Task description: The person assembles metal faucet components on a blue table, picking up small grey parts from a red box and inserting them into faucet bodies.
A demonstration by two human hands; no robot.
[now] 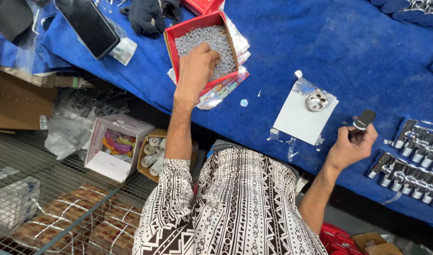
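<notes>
My left hand [196,68] reaches into a red cardboard box [170,35] full of small grey pellets [212,40], its fingers curled down among them. My right hand [351,146] is closed around a dark handle with a shiny chrome oval top [364,119], held just above the blue cloth. Between the hands lies a white square card [299,120] with a small round chrome piece [316,100] on its far corner. Whether the left fingers hold any pellets is hidden.
Chrome tap fittings [410,158] lie in rows at the right. A black phone [87,26] and a dark glove [148,16] lie at the far left of the blue cloth [292,42]. Open boxes [113,146] stand on the mesh shelf below.
</notes>
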